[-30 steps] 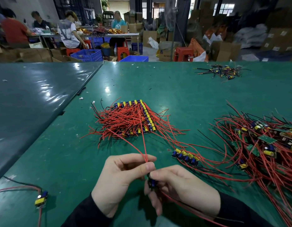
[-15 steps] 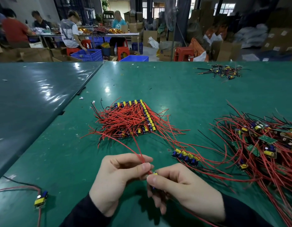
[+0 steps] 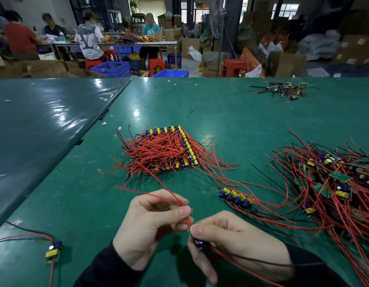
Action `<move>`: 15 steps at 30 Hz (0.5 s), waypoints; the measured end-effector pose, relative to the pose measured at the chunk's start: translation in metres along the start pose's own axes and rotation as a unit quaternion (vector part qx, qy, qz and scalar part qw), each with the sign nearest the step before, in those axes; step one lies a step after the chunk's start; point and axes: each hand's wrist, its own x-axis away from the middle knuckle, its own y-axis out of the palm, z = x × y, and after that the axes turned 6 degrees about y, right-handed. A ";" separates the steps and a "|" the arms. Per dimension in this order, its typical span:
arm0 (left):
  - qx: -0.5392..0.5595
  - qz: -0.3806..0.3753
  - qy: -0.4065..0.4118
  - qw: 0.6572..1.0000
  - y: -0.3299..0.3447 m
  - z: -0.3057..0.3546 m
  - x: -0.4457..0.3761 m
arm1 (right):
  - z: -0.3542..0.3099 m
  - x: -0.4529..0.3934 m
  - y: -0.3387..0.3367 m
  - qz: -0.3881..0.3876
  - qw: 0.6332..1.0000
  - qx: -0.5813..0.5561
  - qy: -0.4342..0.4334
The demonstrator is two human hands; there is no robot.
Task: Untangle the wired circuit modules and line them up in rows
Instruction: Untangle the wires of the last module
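Module [image 3: 199, 243] sits pinched in the right hand [image 3: 237, 245] low over the green table [image 3: 231, 112] — left hand [image 3: 150, 222] squeezes its red wires [image 3: 179, 200] between thumb and forefinger — tangled pile [image 3: 332, 183] waits at right.

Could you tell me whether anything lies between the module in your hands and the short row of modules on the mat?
Nothing visible does. The module is held in the right hand; bare green mat separates it from the short row.

Hands [image 3: 200, 235] front-centre w/ module [image 3: 199, 243], sorted rows [image 3: 169, 151] behind, tangled pile [image 3: 334, 183] right, stray module [image 3: 53, 250] left
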 end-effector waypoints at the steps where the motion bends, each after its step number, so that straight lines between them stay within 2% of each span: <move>1: -0.029 0.013 0.023 0.999 0.001 -0.001 -0.001 | 0.002 -0.001 0.000 0.015 1.000 0.010 -0.001; 3: -0.052 0.024 0.041 0.997 0.001 -0.003 -0.001 | 0.005 -0.003 -0.001 0.028 0.999 0.020 0.004; 7: -0.068 -0.026 0.003 0.997 -0.005 0.005 -0.003 | 0.004 -0.003 -0.002 0.006 1.000 0.008 0.025; 12: -0.112 0.026 0.053 0.992 -0.003 0.001 -0.004 | 0.007 -0.006 -0.002 0.047 0.998 0.034 0.030; 15: -0.106 0.017 0.017 0.994 -0.003 -0.002 -0.004 | 0.011 -0.006 -0.004 0.065 0.995 0.052 0.054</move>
